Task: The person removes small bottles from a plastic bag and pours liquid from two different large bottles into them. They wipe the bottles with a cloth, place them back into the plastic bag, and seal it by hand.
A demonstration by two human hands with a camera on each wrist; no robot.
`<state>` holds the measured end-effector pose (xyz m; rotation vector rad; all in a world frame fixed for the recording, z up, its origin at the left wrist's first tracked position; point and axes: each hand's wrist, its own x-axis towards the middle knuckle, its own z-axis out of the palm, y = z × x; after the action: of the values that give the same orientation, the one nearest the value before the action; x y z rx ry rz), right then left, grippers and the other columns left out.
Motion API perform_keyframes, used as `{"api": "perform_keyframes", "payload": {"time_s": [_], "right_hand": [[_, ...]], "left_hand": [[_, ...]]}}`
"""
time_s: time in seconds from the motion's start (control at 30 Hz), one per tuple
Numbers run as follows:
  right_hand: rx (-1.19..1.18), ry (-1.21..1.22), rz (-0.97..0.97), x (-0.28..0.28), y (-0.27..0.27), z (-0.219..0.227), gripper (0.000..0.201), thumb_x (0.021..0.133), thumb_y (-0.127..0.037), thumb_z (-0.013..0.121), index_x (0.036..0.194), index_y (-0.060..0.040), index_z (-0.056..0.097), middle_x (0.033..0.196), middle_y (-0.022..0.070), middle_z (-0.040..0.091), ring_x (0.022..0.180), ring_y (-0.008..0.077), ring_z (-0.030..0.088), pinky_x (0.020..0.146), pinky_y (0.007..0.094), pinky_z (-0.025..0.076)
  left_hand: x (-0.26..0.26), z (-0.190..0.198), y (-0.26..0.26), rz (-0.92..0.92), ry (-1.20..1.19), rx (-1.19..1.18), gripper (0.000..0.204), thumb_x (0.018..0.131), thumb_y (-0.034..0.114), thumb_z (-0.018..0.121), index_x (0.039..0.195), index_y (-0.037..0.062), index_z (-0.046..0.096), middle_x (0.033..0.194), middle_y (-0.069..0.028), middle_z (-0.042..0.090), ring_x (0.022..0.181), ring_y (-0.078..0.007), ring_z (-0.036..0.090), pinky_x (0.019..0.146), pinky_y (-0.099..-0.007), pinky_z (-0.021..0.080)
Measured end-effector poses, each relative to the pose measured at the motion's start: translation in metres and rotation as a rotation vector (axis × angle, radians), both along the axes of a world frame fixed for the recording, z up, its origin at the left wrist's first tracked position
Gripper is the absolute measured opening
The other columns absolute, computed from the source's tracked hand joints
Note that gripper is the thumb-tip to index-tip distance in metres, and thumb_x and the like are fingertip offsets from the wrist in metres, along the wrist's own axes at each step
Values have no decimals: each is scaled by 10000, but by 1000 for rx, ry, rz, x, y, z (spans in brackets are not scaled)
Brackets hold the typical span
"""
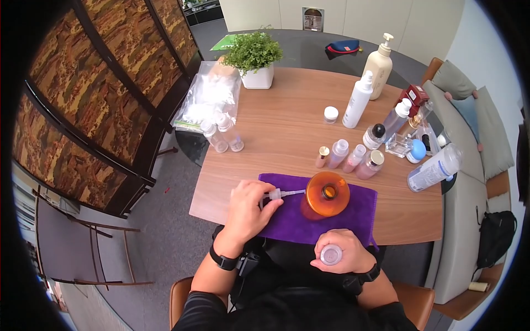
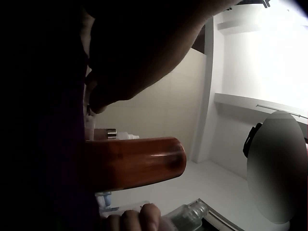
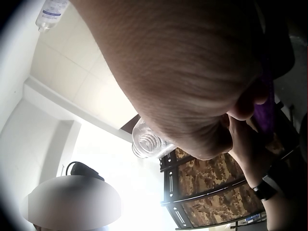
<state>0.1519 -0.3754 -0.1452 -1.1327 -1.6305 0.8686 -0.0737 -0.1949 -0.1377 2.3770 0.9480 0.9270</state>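
Observation:
My left hand (image 1: 249, 208) pinches a clear pump top (image 1: 275, 193) over the purple cloth (image 1: 284, 229), its thin tube pointing right. That tube's tip lies close to the amber bottle (image 1: 324, 199), which stands upright on the cloth with an orange top. At the table's front edge my right hand (image 1: 345, 251) grips a small clear bottle (image 1: 331, 254), mouth up and uncapped. The bottle's ridged neck (image 3: 150, 142) shows in the right wrist view. In the left wrist view, the amber bottle (image 2: 139, 163) lies between the dark left hand and the right hand's fingers (image 2: 132, 220).
Two empty clear bottles (image 1: 227, 132) stand at the left, before a plastic bag (image 1: 207, 94) and a potted plant (image 1: 256, 60). Several cosmetic bottles crowd the right side, including a tall cream pump bottle (image 1: 378, 71), a white spray bottle (image 1: 358, 102) and a tilted clear bottle (image 1: 433, 169).

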Motion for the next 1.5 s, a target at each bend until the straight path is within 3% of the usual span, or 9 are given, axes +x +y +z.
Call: {"api": "perform_keyframes", "payload": {"time_s": [0.13, 0.3, 0.4, 0.47, 0.6, 0.67, 0.83, 1.17, 1.5], "right_hand": [[10, -19, 13, 1, 1, 2, 323, 764, -111, 963, 889, -97, 665, 798, 61, 715, 695, 278, 709, 635, 369, 545], [-1, 19, 27, 3, 0, 0, 330, 762, -48, 952, 897, -102, 656, 790, 46, 732, 689, 232, 710, 635, 349, 543], [-29, 93, -2, 4, -4, -4, 351, 769, -138, 983, 903, -96, 661, 816, 59, 716, 706, 273, 704, 651, 364, 549], [-9, 246, 8, 5, -6, -11, 464, 776, -260, 1024, 1000, -97, 652, 853, 43, 732, 740, 211, 712, 679, 345, 554], [-69, 515, -78, 0, -22, -35, 670, 764, -415, 1013, 1172, -86, 596, 926, 68, 733, 801, 179, 703, 707, 326, 555], [-28, 700, -84, -2, -22, -31, 829, 763, -516, 974, 1285, -76, 503, 980, 108, 719, 836, 179, 691, 720, 310, 552], [46, 579, -265, 3, -25, 5, 648, 980, -504, 814, 1312, -72, 464, 1099, 190, 666, 788, 194, 673, 677, 298, 540], [-9, -13, -290, 44, -15, 53, 622, 954, -419, 875, 1361, -18, 630, 1131, 140, 766, 992, 223, 768, 879, 363, 603], [-7, -331, -302, 50, -2, 96, 656, 869, -364, 942, 1360, -1, 703, 1177, 164, 779, 1034, 319, 765, 913, 378, 589]], "left_hand": [[-1, 1, -1, -51, 54, 21, 441, 803, 155, 931, 1178, 38, 732, 1111, -145, 747, 1094, -364, 677, 974, -478, 525], [-4, 13, 2, -109, -153, 108, 542, 803, 239, 953, 1231, 23, 701, 1223, -161, 718, 1141, -398, 670, 995, -490, 530], [15, 33, -6, -316, -272, 57, 750, 757, 355, 989, 1320, -16, 659, 1297, -203, 697, 1189, -415, 667, 1029, -502, 539], [30, 37, -10, -418, -200, 95, 1150, 664, 510, 1015, 1526, -51, 501, 1451, -250, 645, 1325, -439, 637, 1111, -498, 515], [54, 35, -17, -472, -145, 34, 1255, 681, 436, 1041, 1611, -59, 359, 1467, -266, 632, 1355, -451, 622, 1111, -501, 513], [58, 31, -21, -451, -103, -248, 1167, 709, 345, 1046, 1586, -55, 387, 1430, -253, 654, 1347, -447, 625, 1132, -511, 493], [45, 25, -22, -482, -194, -31, 889, 693, 239, 1022, 1428, 43, 564, 1307, -152, 702, 1167, -360, 691, 1018, -459, 485], [46, 13, -20, -479, -356, 13, 957, 661, 191, 1029, 1460, 1, 537, 1286, -209, 689, 1111, -405, 687, 944, -491, 532], [49, 12, -20, -469, -393, 9, 1000, 655, 163, 1016, 1512, 8, 524, 1273, -199, 663, 1095, -398, 674, 918, -484, 546]]}}
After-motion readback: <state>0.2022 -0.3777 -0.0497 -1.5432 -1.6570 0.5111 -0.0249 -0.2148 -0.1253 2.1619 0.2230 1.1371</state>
